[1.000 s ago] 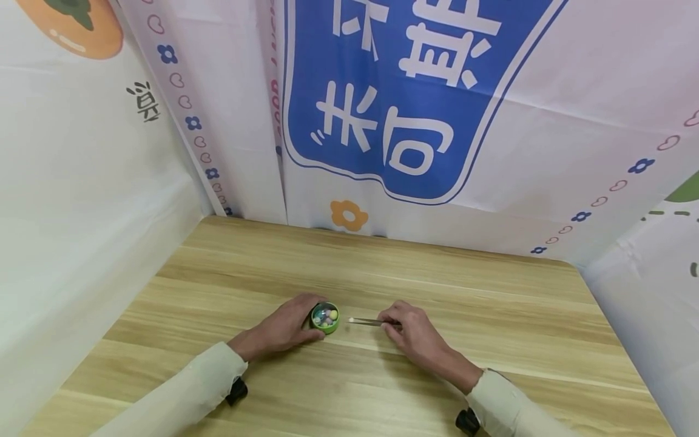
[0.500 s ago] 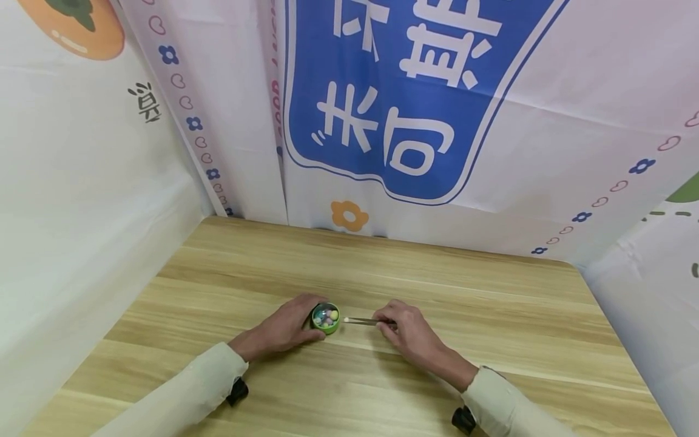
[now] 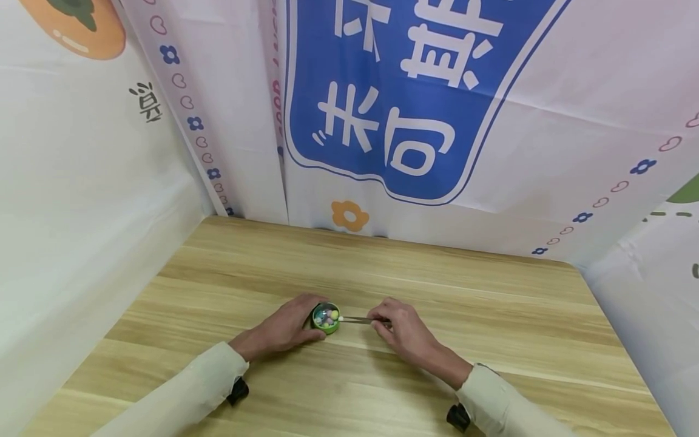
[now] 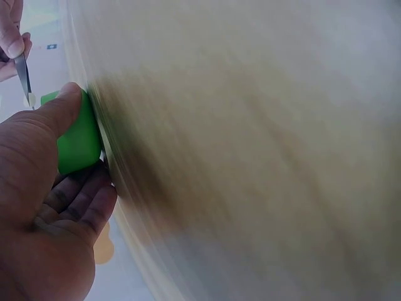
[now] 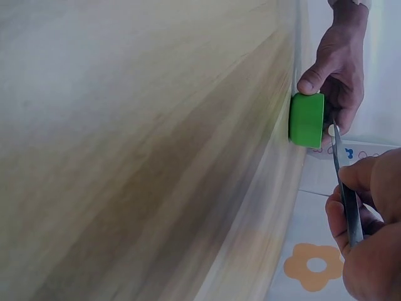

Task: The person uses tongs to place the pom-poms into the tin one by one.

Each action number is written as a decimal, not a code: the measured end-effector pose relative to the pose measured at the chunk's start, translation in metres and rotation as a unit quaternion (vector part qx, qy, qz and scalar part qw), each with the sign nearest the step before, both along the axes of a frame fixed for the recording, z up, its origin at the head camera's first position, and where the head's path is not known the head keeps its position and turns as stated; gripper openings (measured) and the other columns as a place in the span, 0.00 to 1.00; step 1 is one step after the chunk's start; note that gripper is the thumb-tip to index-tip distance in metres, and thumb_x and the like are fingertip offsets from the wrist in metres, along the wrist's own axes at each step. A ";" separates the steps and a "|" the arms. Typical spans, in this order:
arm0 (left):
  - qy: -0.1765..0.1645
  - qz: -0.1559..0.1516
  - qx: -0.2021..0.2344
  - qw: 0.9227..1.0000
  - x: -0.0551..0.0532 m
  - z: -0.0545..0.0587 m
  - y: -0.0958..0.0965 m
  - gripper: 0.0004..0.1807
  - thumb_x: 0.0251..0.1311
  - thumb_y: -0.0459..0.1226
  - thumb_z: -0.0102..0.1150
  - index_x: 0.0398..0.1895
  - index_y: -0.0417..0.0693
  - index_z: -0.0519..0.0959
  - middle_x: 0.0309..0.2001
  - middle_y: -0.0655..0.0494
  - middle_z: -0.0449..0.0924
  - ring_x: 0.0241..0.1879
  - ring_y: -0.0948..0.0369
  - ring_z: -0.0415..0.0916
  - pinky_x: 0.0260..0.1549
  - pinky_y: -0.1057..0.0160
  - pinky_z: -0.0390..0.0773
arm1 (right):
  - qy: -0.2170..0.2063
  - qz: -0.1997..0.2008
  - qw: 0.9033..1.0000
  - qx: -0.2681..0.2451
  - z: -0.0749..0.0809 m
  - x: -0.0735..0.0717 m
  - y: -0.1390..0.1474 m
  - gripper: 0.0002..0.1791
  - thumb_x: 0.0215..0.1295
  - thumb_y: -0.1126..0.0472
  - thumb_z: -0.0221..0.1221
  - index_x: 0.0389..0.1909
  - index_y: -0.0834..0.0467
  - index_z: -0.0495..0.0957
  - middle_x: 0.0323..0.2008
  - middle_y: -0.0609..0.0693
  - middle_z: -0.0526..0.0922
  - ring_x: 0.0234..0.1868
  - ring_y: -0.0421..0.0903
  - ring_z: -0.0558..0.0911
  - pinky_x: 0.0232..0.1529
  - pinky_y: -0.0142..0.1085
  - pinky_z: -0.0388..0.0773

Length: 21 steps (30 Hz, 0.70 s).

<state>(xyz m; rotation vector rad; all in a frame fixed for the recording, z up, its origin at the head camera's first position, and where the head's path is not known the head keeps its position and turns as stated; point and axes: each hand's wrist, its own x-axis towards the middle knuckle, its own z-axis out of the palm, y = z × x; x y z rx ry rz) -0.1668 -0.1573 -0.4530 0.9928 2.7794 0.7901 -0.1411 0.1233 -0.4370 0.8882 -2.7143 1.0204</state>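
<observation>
A small round green container (image 3: 330, 331) stands on the table, with several pastel balls (image 3: 327, 317) inside. My left hand (image 3: 284, 325) grips its left side, the thumb at the near side and the fingers around the far side; the left wrist view shows the thumb on the green wall (image 4: 80, 141). Between thumb and fingers, my right hand (image 3: 406, 331) pinches metal tweezers (image 3: 357, 320). Their tips hold a small white ball (image 3: 341, 318) at the container's right rim. In the right wrist view the ball (image 5: 333, 130) is just above the open top.
The wooden table (image 3: 415, 273) reaches back to a printed white cloth (image 3: 491, 218) with a blue sign. Cloth also hangs along the left and right sides. Each wrist carries a dark strap-on device, such as the one (image 3: 457, 417) on the right.
My right hand has moved left with the tweezers, bringing the white ball from beside the container to its rim. My left hand and the container have stayed in place.
</observation>
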 end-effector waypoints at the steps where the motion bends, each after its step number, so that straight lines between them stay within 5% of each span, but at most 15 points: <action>1: 0.000 0.000 0.000 1.000 0.000 0.000 0.000 0.34 0.58 0.45 0.69 0.64 0.42 0.69 0.61 0.46 0.74 0.60 0.52 0.73 0.58 0.49 0.75 | 0.000 0.000 1.000 0.001 0.000 0.000 0.000 0.05 0.64 0.68 0.62 0.39 0.59 0.85 0.35 0.47 0.81 0.35 0.38 0.81 0.35 0.27 0.81; 21: 0.000 0.004 0.001 1.000 -0.001 0.000 0.001 0.34 0.57 0.44 0.70 0.64 0.41 0.69 0.61 0.44 0.74 0.61 0.50 0.72 0.59 0.48 0.74 | 0.000 -0.002 1.000 0.004 -0.002 -0.003 -0.009 0.05 0.64 0.68 0.63 0.39 0.61 0.85 0.36 0.48 0.82 0.36 0.40 0.81 0.36 0.30 0.81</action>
